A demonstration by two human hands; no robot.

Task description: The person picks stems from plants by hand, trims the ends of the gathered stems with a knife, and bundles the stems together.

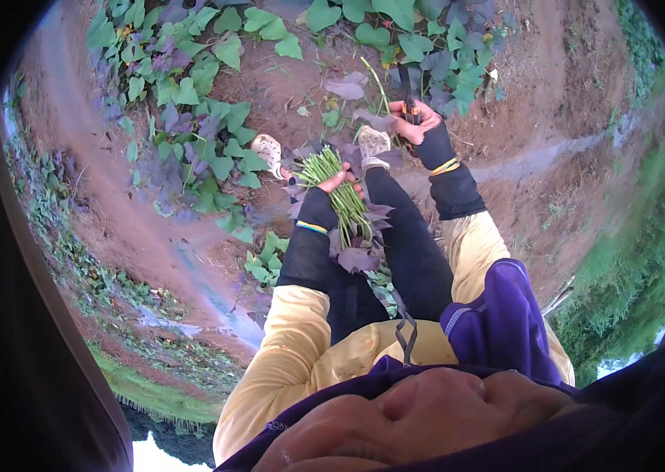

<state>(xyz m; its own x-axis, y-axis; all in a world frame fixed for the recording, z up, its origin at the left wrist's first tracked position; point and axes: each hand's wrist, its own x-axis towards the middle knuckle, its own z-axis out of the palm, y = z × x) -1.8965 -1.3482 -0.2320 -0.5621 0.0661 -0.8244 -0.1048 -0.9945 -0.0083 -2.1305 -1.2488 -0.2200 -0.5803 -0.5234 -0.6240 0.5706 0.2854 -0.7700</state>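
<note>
Green stems (pixel 350 209) bunched over the legs (pixel 407 236), left hand (pixel 336 181) with its grip closed around them, probably to align them; and out front, the right hand (pixel 422 126) grasps a dark tool (pixel 408 111) and a single stem (pixel 378 85).

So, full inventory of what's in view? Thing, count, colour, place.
Stem bundle: one, green with purple leaves, in left hand
Single stem: one, green, at right hand
Dark tool: one, black with orange, in right hand, type unclear
Leafy plants: many, green and purple, mainly top left and top right
Soil: one stretch, reddish brown, around the plants
Shoes: two, whitish, spotted, centre
Wristbands: at least two, yellow-striped, both wrists
Cloth: one fold, purple, lower right of centre
Sleeves: two, tan, lower centre
Legs: two, black-clad, below centre
Hands: two, bare, near centre
Face: one, partial, bottom
</note>
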